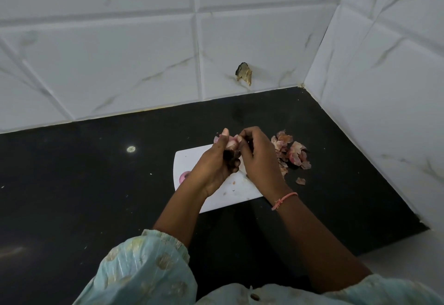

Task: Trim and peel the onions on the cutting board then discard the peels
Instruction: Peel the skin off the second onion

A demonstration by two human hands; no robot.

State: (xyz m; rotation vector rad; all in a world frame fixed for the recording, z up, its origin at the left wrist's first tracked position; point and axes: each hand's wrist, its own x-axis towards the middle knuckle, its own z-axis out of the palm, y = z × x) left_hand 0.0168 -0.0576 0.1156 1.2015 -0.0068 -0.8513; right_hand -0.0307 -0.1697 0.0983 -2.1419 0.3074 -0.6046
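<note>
While both hands meet above the far edge of the white cutting board, the left hand is curled around a small pinkish onion, thumb raised along its side. Right hand is closed too, fingertips pinching at the onion's top, something dark and slim tucked in its grip, hard to make out. A coral thread bracelet circles the right wrist. Another peeled onion sits at the board's left edge. Just right of the board, a heap of papery peels lies on the black countertop, one scrap apart from it.
</note>
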